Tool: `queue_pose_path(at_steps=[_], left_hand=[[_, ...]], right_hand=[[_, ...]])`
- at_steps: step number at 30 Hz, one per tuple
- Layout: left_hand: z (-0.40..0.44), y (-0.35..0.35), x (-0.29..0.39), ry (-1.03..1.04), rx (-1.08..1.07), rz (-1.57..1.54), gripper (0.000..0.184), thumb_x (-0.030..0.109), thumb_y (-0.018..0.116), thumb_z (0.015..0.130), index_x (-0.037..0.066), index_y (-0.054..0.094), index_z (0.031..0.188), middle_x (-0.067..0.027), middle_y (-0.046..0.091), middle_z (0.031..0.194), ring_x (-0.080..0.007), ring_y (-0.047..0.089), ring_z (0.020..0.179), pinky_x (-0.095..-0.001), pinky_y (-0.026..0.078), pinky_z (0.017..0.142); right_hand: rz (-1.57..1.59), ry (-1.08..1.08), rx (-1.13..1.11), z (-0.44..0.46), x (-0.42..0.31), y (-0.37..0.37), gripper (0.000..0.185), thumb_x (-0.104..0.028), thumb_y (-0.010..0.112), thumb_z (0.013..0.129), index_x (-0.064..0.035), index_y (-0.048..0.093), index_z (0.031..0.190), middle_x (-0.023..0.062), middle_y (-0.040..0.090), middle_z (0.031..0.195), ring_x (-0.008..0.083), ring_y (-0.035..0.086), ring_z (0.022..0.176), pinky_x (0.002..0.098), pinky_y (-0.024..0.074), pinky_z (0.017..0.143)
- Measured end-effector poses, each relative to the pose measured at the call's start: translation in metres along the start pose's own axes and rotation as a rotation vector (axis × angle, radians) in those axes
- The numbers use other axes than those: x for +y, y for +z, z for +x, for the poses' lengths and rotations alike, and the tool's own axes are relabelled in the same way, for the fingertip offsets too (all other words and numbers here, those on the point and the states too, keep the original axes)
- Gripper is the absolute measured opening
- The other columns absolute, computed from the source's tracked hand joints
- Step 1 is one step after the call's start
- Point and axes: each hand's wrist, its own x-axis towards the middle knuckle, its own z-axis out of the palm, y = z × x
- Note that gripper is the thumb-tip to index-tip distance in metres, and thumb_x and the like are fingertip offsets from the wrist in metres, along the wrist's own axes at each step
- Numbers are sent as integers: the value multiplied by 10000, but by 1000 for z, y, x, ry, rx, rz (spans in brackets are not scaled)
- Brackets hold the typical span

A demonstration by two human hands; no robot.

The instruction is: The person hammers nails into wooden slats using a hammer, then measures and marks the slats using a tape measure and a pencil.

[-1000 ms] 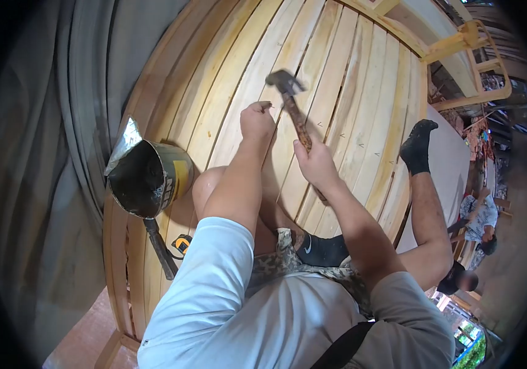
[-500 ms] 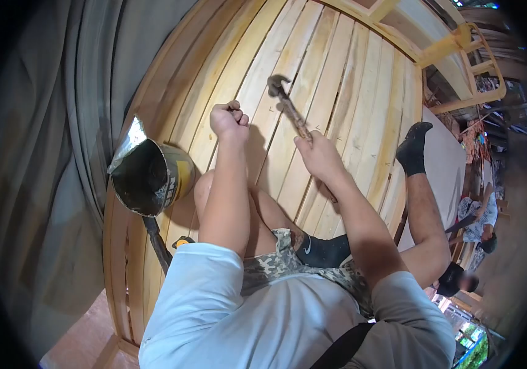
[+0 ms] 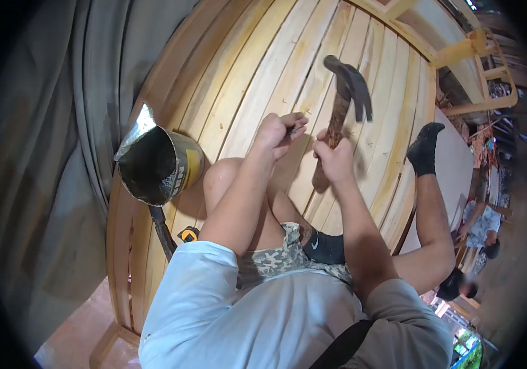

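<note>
My right hand is closed round the wooden handle of a claw hammer, whose dark metal head is raised over the slats. Left of it, my left hand has its fingers curled, with small dark thin pieces that look like nails held between them. Below both hands lie the pale wooden slats. Small nails stick up from several slats near the hands.
A cut-open can stands at the left, with a dark-handled tool and a tape measure near it. Grey cloth hangs at far left. A wooden frame is upper right. Other people are at far right.
The hammer has risen nearer the camera, its head turned to the right. My left hand has moved right, toward the hammer, and its fingers have loosened from a fist.
</note>
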Motion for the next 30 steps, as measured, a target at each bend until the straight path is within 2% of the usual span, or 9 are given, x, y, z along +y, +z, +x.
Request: queue_pose_path(at_steps=[2, 5, 13, 18, 19, 20, 23, 25, 30], left_hand=[[-10, 17, -5, 59, -189, -20, 396, -27, 537, 928, -195, 499, 1285, -282, 625, 1186, -294, 683, 1020, -351, 574, 932], [-25, 38, -10, 19, -390, 61, 394, -28, 542, 920, -202, 506, 1272, -300, 599, 1275, -323, 666, 1128, -378, 555, 979], [-23, 42, -36, 72, -332, 87, 319, -19, 524, 942, -196, 443, 1195, -322, 567, 1316, -368, 642, 1163, -403, 552, 1016], [-20, 42, -33, 22, -215, -7, 200, -35, 483, 949, -118, 347, 1070, -367, 533, 1330, -441, 619, 1170, -441, 558, 1022], [-19, 43, -34, 43, -89, -71, 119, -3, 499, 952, -83, 424, 1000, -314, 602, 1244, -320, 659, 1068, -374, 588, 892], [-11, 33, -37, 43, -89, -70, 119, -3, 499, 952, -83, 424, 1000, -314, 602, 1244, -320, 659, 1068, -374, 588, 892], [2, 8, -39, 27, -295, -206, 176, 82, 639, 928, -8, 542, 812, -211, 694, 954, -210, 681, 840, -316, 569, 726], [-21, 41, -24, 63, 82, 520, 217, 146, 732, 890, 27, 563, 823, -102, 678, 794, -93, 506, 558, -249, 379, 475], [-10, 35, -24, 203, 108, 561, 228, 144, 835, 802, -8, 665, 799, -74, 698, 779, -92, 521, 530, -288, 407, 450]], right_hand=[[84, 114, -11, 6, -26, -6, 163, -155, 713, 899, -1, 710, 950, 3, 624, 693, 69, 550, 608, 267, 428, 540], [156, 92, 51, 3, -15, -15, 144, -141, 718, 906, -2, 708, 869, -3, 612, 645, 65, 536, 549, 259, 413, 509], [426, 216, 110, -9, -1, -16, 111, -100, 704, 904, 3, 666, 896, 19, 594, 617, 100, 538, 495, 262, 390, 451], [399, 265, 141, -8, -8, -15, 124, -118, 695, 915, -9, 658, 870, 22, 591, 616, 101, 533, 482, 263, 385, 440], [374, 263, 155, -6, -8, -15, 130, -126, 692, 920, -13, 656, 866, 22, 590, 615, 99, 530, 480, 262, 384, 439], [375, 264, 155, -6, -8, -15, 130, -126, 692, 920, -13, 656, 866, 22, 590, 615, 99, 530, 480, 262, 384, 439], [321, 271, 160, -6, -12, -14, 118, -124, 683, 923, -22, 658, 870, 23, 589, 611, 95, 530, 483, 261, 383, 440], [296, 265, 140, -1, -11, -16, 104, -114, 683, 922, -21, 655, 887, 21, 589, 619, 93, 529, 486, 260, 389, 443], [295, 322, 48, 15, -23, -16, 102, -88, 685, 914, -7, 635, 877, 25, 600, 675, 91, 526, 502, 254, 405, 456]])
